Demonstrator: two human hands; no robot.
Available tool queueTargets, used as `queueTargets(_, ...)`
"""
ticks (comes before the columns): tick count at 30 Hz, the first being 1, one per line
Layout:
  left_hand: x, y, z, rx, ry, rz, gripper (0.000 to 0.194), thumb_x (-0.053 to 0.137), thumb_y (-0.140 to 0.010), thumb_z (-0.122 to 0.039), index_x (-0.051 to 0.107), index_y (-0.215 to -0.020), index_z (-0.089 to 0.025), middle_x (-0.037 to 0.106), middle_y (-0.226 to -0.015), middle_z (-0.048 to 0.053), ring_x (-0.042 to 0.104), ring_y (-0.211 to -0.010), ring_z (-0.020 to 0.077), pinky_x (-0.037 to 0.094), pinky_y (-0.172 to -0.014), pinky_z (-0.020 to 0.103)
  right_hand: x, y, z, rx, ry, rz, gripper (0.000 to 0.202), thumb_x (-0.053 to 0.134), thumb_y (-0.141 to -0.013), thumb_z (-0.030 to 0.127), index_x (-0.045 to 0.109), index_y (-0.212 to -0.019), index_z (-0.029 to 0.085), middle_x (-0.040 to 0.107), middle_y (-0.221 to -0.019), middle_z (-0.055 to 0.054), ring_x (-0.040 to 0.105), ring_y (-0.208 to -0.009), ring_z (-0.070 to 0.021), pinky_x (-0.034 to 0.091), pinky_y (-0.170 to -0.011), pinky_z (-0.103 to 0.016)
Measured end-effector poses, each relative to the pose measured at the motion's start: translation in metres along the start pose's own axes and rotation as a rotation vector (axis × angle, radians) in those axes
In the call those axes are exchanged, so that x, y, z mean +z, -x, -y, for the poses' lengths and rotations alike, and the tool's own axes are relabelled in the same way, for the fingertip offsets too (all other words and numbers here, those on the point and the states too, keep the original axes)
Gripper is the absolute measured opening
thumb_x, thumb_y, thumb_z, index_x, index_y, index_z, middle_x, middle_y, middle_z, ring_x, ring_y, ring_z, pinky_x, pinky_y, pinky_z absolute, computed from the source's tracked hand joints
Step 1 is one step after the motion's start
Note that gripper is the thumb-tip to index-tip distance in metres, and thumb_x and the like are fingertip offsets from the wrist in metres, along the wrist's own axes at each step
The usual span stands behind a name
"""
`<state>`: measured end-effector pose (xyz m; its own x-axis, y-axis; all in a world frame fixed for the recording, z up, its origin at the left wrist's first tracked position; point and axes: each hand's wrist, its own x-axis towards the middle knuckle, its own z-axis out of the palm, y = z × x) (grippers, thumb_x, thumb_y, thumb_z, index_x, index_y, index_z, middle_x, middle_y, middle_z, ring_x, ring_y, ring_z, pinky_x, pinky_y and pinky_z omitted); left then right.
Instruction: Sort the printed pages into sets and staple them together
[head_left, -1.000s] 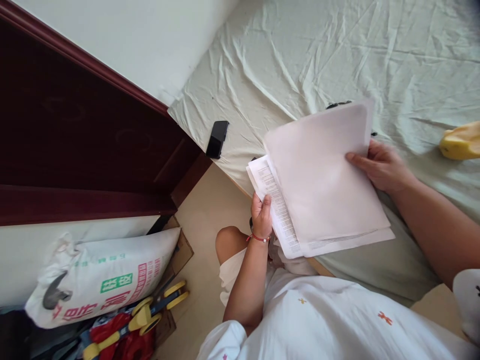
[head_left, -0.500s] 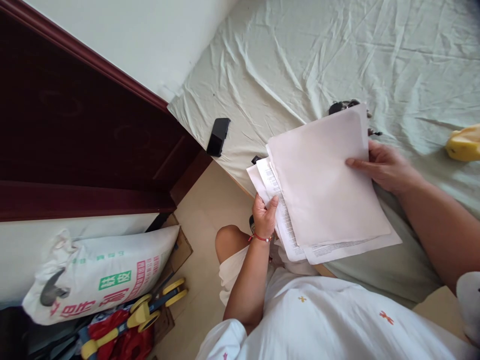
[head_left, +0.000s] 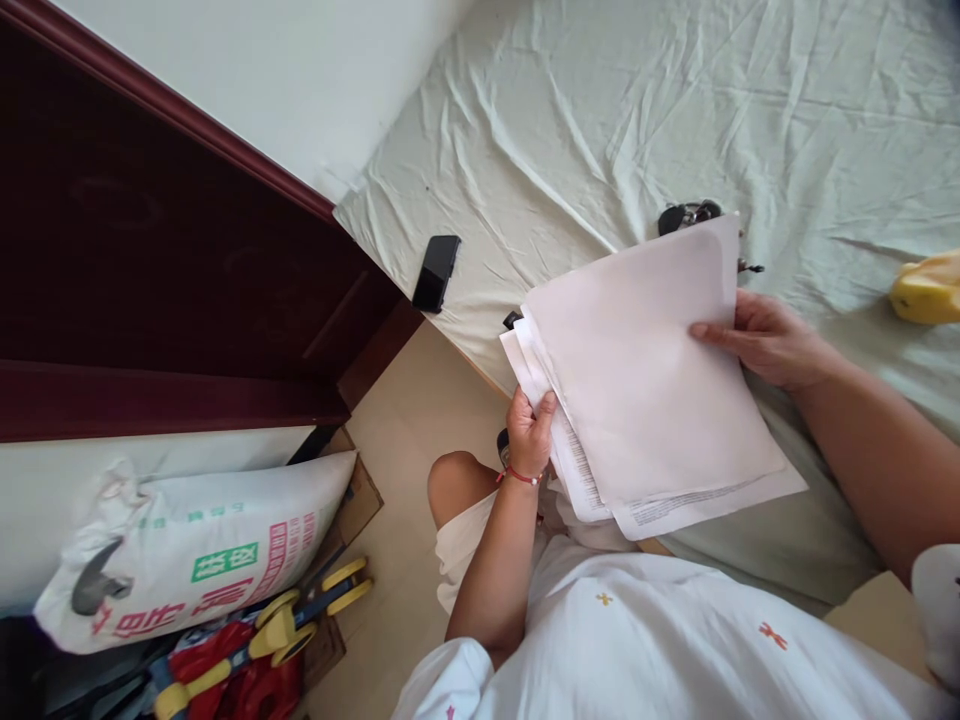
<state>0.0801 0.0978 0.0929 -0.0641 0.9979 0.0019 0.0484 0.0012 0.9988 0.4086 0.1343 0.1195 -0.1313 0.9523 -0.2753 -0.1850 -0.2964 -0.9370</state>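
Note:
Between my two hands is a loose stack of paper sheets (head_left: 645, 370), its top sheet blank and pale. Printed text shows on the sheets that stick out along the left and bottom edges. My left hand (head_left: 531, 430), with a red string bracelet at the wrist, pinches the lower sheets at the left edge, thumb on top. My right hand (head_left: 776, 340) grips the right edge, thumb on the blank face and fingers hidden underneath. Just behind the stack's top corner lies a bunch of keys (head_left: 686, 215), partly covered by the paper.
A black phone (head_left: 436, 274) lies near the corner of the bed with its pale green sheet (head_left: 570, 130). A yellow object (head_left: 928, 287) sits at the far right. On the floor side are a printed white sack (head_left: 202, 540) and a yellow-and-blue wheeled toy (head_left: 277, 625).
The top blank sheet has shifted slightly left and down, covering more of the printed sheet beneath. Both hands keep their hold, and slightly more of the keys shows.

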Motion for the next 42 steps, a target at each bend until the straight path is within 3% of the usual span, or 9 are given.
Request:
queueTargets(4, 0.002, 0.001, -0.002, 0.014, 0.028, 0.031, 0.041, 0.069, -0.097, -0.05, 0.07, -0.128, -0.023, 0.076, -0.128, 0.009, 0.069, -0.123, 0.0247, 0.051, -0.11, 0.036, 0.001, 0.0, -0.001, -0.013, 0.014, 0.007, 0.035, 0.089, -0.08, 0.045, 0.079, -0.107, 0.025, 0.082, -0.098, -0.004, 0.076, -0.078, -0.0224, 0.068, -0.069, -0.035)
queueTargets(11, 0.001, 0.001, -0.004, 0.063, -0.064, 0.041, 0.041, 0.069, -0.097, -0.055, 0.073, -0.121, -0.023, 0.079, -0.113, 0.007, 0.071, -0.11, 0.0242, 0.053, -0.102, 0.034, 0.006, 0.003, 0.002, -0.026, 0.044, 0.03, 0.031, 0.089, -0.079, 0.047, 0.08, -0.098, 0.025, 0.081, -0.092, -0.004, 0.075, -0.076, -0.0221, 0.069, -0.075, -0.038)
queueTargets(14, 0.002, 0.001, -0.004, 0.025, -0.044, 0.014, 0.042, 0.065, -0.098, -0.059, 0.075, -0.118, -0.023, 0.079, -0.115, 0.007, 0.071, -0.115, 0.026, 0.053, -0.104, 0.036, 0.007, 0.003, 0.002, -0.02, 0.038, 0.011, 0.032, 0.09, -0.077, 0.049, 0.08, -0.096, 0.025, 0.081, -0.09, -0.004, 0.074, -0.075, -0.0223, 0.068, -0.075, -0.039)
queueTargets(23, 0.003, 0.002, -0.002, -0.033, 0.036, 0.0, 0.041, 0.063, -0.1, -0.057, 0.074, -0.119, -0.023, 0.079, -0.118, 0.007, 0.072, -0.114, 0.0239, 0.055, -0.102, 0.035, 0.007, 0.0, 0.002, -0.034, -0.165, -0.201, 0.03, 0.095, -0.07, 0.038, 0.081, -0.095, 0.027, 0.083, -0.1, -0.003, 0.079, -0.085, -0.0258, 0.068, -0.086, -0.044)
queueTargets(27, 0.004, 0.003, -0.005, -0.023, 0.025, -0.003, 0.041, 0.061, -0.101, -0.058, 0.075, -0.118, -0.023, 0.079, -0.116, 0.007, 0.072, -0.112, 0.0234, 0.056, -0.1, 0.035, 0.006, -0.002, 0.006, 0.006, -0.227, -0.317, 0.031, 0.098, -0.061, 0.035, 0.081, -0.084, 0.025, 0.082, -0.088, -0.004, 0.077, -0.079, -0.0265, 0.068, -0.084, -0.045)
queueTargets(32, 0.006, 0.004, -0.007, -0.079, 0.094, 0.01, 0.046, 0.062, -0.099, -0.061, 0.074, -0.123, -0.024, 0.08, -0.118, 0.008, 0.073, -0.112, 0.0232, 0.059, -0.097, 0.036, 0.002, -0.005, 0.01, -0.006, -0.265, -0.448, 0.025, 0.096, -0.059, 0.028, 0.073, -0.069, 0.028, 0.078, -0.077, -0.001, 0.075, -0.074, -0.0259, 0.068, -0.078, -0.046)
queueTargets(37, 0.008, 0.004, -0.007, -0.113, 0.178, 0.007, 0.045, 0.068, -0.095, -0.062, 0.076, -0.12, -0.026, 0.08, -0.119, 0.007, 0.074, -0.111, 0.0231, 0.059, -0.099, 0.037, 0.0, -0.004, 0.018, -0.033, -0.283, -0.456, 0.026, 0.092, -0.058, 0.026, 0.066, -0.064, 0.027, 0.081, -0.091, -0.004, 0.078, -0.093, -0.0354, 0.067, -0.083, -0.056)
queueTargets(42, 0.011, 0.004, -0.011, -0.121, 0.241, -0.001, 0.044, 0.071, -0.092, -0.062, 0.077, -0.119, -0.027, 0.081, -0.119, 0.007, 0.073, -0.118, 0.024, 0.058, -0.104, 0.039, -0.003, -0.003, 0.019, -0.07, -0.269, -0.466, 0.034, 0.093, -0.058, 0.03, 0.059, -0.058, 0.026, 0.082, -0.094, -0.003, 0.077, -0.101, -0.0376, 0.067, -0.086, -0.059)
